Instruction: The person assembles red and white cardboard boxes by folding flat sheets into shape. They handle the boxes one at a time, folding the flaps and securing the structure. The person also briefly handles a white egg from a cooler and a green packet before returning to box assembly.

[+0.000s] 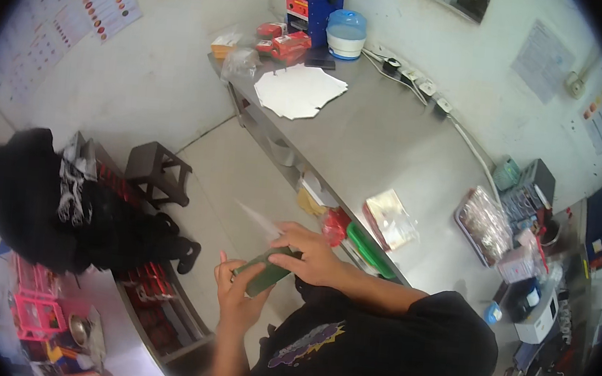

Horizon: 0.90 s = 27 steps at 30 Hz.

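My left hand [236, 295] holds a long dark green vegetable [263, 272], like a cucumber, in front of my chest. My right hand [312, 252] rests on its upper end and grips a knife whose pale blade [258, 220] points up and to the left, above the vegetable. Both hands are over the floor, just left of the steel table's near edge [361, 157]. My black shirt with a printed front [373, 345] fills the lower middle of the view.
On the table lie white paper sheets [299, 91], a clear bag [391, 219], a tray of wrapped items [487, 226], red packets [282, 43], a blue machine [317, 3] and a blue-lidded tub [346, 33]. A dark stool [159, 172], black cloth [28, 193] and red crates [149, 282] stand left.
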Tool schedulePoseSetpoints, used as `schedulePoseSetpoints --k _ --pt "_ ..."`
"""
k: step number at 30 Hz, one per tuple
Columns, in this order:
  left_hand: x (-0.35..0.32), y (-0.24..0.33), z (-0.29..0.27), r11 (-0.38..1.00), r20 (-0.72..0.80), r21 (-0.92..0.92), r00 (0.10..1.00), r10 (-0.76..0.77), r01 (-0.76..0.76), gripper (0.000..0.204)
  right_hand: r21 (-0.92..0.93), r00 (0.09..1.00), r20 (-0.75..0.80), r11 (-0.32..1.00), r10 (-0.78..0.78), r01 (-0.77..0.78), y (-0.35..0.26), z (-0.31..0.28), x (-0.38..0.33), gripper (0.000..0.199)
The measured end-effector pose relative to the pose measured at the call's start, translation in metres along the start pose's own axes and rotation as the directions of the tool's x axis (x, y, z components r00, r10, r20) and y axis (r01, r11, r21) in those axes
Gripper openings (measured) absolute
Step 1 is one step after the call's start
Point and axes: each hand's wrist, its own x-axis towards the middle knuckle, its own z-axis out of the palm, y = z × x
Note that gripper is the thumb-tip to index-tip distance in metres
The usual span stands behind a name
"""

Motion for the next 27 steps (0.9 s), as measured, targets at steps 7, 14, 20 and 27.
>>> schedulePoseSetpoints --k 7,14,20,27 --pt "0.106 -0.077 -0.005 0.846 -0.093 0.485 0.975 -0.204 0.223 0.075 0.128 0.997 0.034 0.990 -0.062 0.058 0.078 -0.030 0.125 0.029" --pt "0.172 -0.184 -0.009 0.994 -0.201 0.100 0.979 -0.032 0.053 0.057 0.744 0.670 -0.037 0.468 0.742 -0.478 0.209 -0.095 0.219 0.042" --pt "0.254 -0.291 -0.001 0.996 -0.012 -0.012 0.996 0.084 -0.084 0.039 0.726 0.629 0.391 0.195 0.672 -0.660 0.256 -0.120 0.289 0.052" --pt "0.385 -0.418 0.029 0.985 0.187 -0.160 0.978 0.095 -0.065 0.040 0.541 0.623 0.229 0.435 0.748 -0.720 0.248 -0.106 0.378 0.027"
